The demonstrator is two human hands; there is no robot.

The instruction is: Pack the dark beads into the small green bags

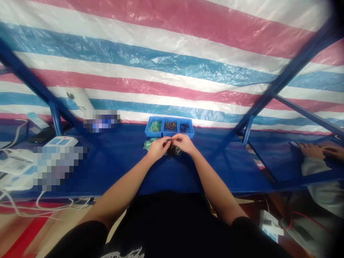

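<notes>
My left hand (158, 148) and my right hand (184, 143) meet above the blue table, fingertips pinched together around something small and dark that I cannot make out. Just under them lies a pile of small dark parts (172, 151). Beside my left hand are green-tinted clear packets (149, 144). Right behind the hands stands a blue bin in compartments (162, 133): green pieces (155, 126) on the left, small brass-and-black parts (171, 126) in the middle, dark slim parts (184, 128) on the right.
White power strips (63, 141) with cables lie at the left. A white roll (80, 98) leans at the back left. Blue metal posts (248, 129) frame the table (215, 172), with a striped sheet (172, 71) behind. At the right, another person's hands (313, 150) rest on a surface.
</notes>
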